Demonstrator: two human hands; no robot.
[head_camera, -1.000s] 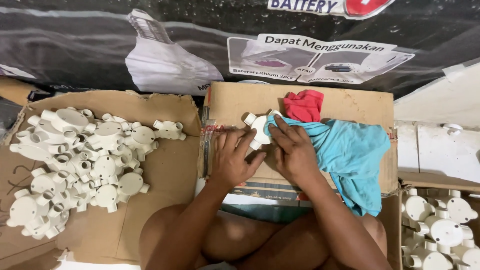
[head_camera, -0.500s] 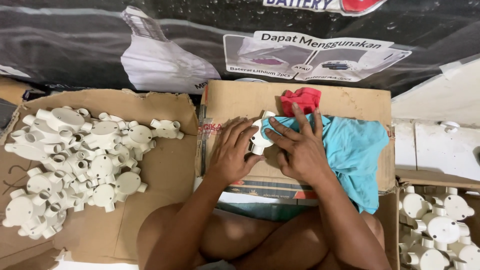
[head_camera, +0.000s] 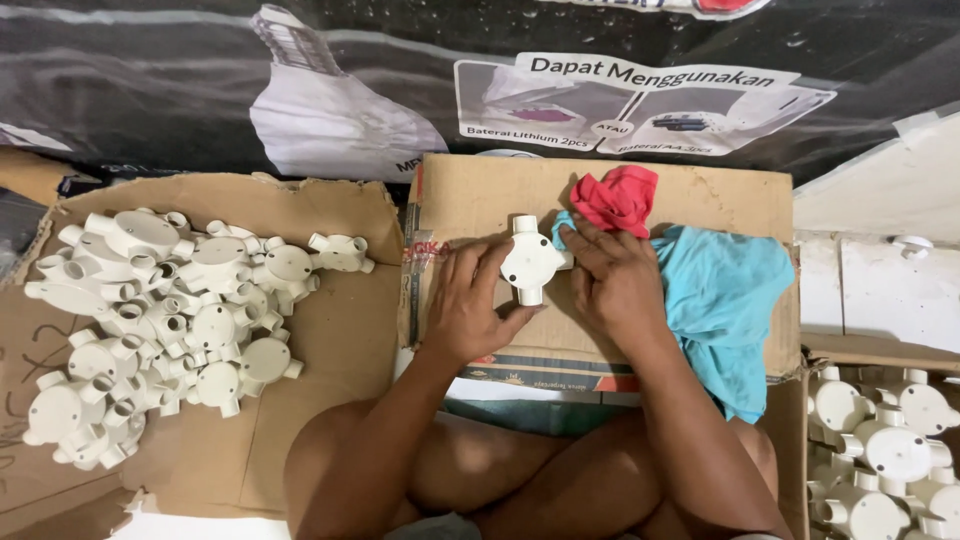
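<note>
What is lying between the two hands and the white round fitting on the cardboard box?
Nothing visible. The left hand and right hand touch the white fitting directly on the cardboard box. The blue cloth lies under the right hand, beside it.
</note>
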